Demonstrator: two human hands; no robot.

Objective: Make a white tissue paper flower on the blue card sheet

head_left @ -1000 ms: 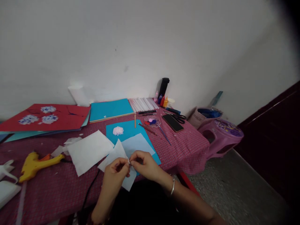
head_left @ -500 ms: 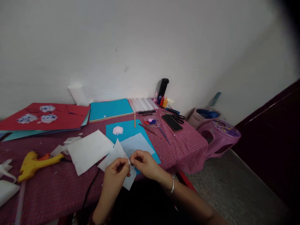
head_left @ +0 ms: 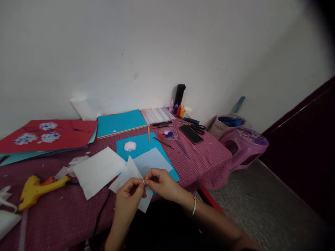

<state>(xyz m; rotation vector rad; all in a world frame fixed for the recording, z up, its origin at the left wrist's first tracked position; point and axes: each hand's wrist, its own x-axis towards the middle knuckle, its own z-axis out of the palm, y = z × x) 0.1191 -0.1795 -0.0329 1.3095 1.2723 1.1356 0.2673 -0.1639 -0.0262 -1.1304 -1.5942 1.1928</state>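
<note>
My left hand (head_left: 131,193) and my right hand (head_left: 161,183) meet at the table's front edge, both pinching a thin white tissue sheet (head_left: 128,176) near its middle. The sheet is bunched between the fingertips, with corners sticking out above and below. Just beyond my hands lies a blue sheet (head_left: 142,141) that bears a fluffy pale pink blob (head_left: 130,146). A pale sheet of paper (head_left: 154,160) rests on its near part. To the left is a square white tissue (head_left: 99,170), lying flat.
On the left lie a yellow glue gun (head_left: 34,191) and red paper (head_left: 70,136) with white-blue blossoms. At the back are blue sheets (head_left: 121,122), white sticks (head_left: 157,115) and paint bottles (head_left: 179,109). A phone (head_left: 191,134) and scissors (head_left: 197,129) lie right. A pink stool (head_left: 243,150) stands beyond.
The view has shifted slightly. My hands keep their pinch on the tissue sheet at nearly the same spot, with only small finger movement.
</note>
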